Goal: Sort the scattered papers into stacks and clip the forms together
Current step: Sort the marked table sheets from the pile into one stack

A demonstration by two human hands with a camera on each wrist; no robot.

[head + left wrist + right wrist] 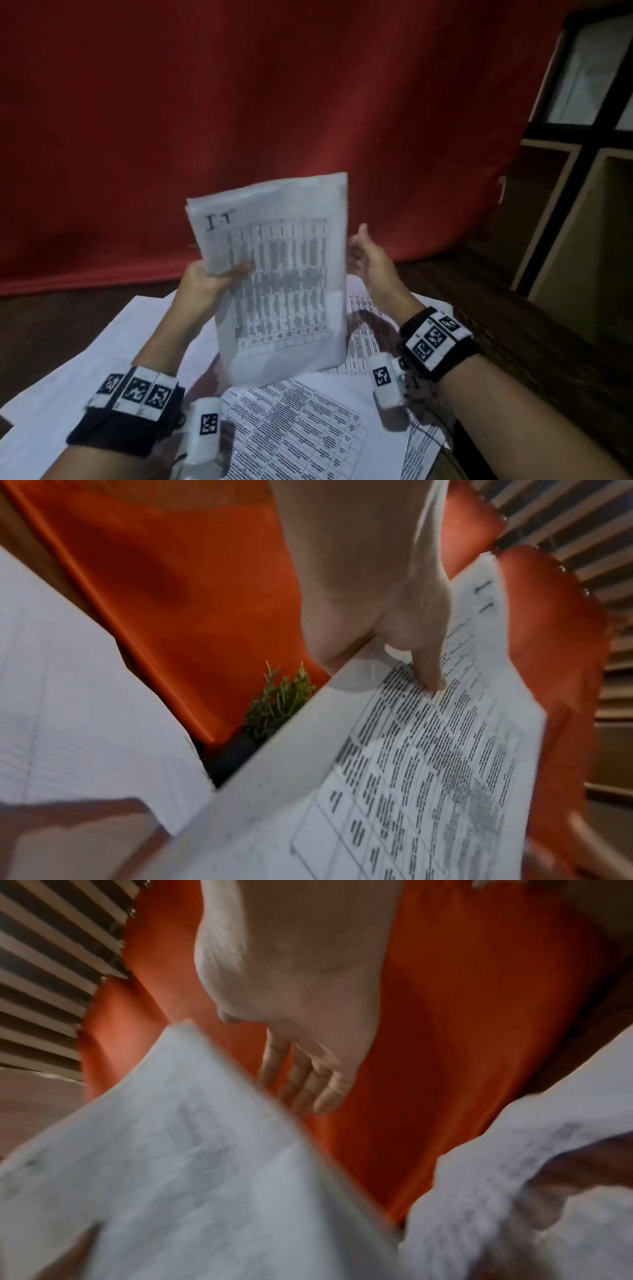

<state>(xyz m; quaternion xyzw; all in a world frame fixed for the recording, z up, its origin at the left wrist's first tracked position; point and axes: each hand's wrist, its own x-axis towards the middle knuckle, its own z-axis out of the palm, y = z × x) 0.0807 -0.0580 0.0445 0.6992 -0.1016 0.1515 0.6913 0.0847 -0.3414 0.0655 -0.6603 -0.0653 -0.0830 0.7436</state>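
A stack of printed table forms (284, 274) is held upright above the table, its top sheet marked by hand at the upper left. My left hand (209, 277) grips the stack's left edge, and the left wrist view shows the thumb (428, 669) pressed on the printed face of the stack (411, 777). My right hand (368, 260) sits at the stack's right edge with the thumb raised. In the right wrist view its fingers (308, 1080) lie straight behind the blurred stack (171, 1150), gripping nothing. More printed forms (308, 428) lie scattered on the table below. No clip is in view.
Blank white sheets (68, 370) overlap at the left of the dark wooden table (513, 342). A red curtain (239, 102) hangs behind, with a wooden shelf unit (582, 171) at the right. A small green plant (277, 704) stands by the curtain.
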